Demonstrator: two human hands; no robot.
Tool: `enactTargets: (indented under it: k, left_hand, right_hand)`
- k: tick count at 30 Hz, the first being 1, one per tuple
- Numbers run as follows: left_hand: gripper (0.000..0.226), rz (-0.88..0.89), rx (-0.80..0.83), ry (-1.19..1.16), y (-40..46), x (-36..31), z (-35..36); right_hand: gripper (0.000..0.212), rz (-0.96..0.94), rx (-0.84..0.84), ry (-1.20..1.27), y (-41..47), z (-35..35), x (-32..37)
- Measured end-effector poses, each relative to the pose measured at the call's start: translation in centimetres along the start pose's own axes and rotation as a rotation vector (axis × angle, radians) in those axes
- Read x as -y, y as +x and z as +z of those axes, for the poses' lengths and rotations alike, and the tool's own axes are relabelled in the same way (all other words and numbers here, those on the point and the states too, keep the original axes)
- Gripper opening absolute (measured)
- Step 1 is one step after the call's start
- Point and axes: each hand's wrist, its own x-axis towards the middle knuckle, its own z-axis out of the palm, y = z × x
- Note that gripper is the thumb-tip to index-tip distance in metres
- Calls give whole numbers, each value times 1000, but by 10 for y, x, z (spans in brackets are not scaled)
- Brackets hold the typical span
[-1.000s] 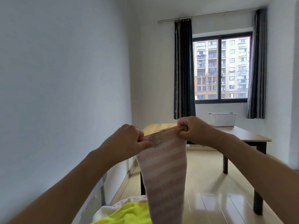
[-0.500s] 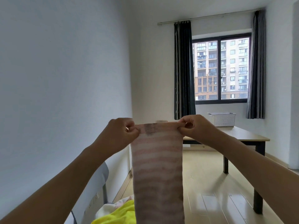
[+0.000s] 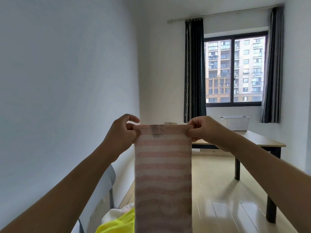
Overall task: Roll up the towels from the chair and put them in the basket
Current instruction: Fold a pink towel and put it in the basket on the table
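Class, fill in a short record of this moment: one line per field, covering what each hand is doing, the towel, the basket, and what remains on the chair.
left hand: pinches the towel's top left corner
right hand: pinches the top right corner
towel: pink-striped, held up, hanging flat, not rolled
basket: white, on the table by the window
chair: grey, holds a yellow towel and a white one

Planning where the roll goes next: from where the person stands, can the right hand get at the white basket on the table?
Probably not yet. The right hand pinches a top corner of the striped towel, and the white basket sits on the table's far end, well beyond the outstretched arm. Open floor leaves the way free to step closer.
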Motion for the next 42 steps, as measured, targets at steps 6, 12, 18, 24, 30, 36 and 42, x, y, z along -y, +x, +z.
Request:
enactTargets:
  k: [6,12,18,24,30,36,42]
  left_hand:
    - [25,30,-60,282,24,41,11]
    - [28,-58,-136,412,65,93,33]
    - [25,-70,-224,402,120,107,43]
    - [25,4,-273,327,119,107,39]
    - [28,-112,-232,269,51,137,43]
    - [27,-547,191,79,-49,210,63]
    - [31,-863,570,130,-140,281,92]
  right_hand:
    - [21,68,45,50,32,23,-22]
    - [13,19,-85,-46,86,66,-59]
    - [7,-60,-291,-77,149,86,-78]
    - [7,-88,-318,30,153,90,-80]
    - [5,32,16,74,94,114,-106]
    - [11,359,536,27,14,157,-162]
    - [7,573,820,-39,-54,223,-229]
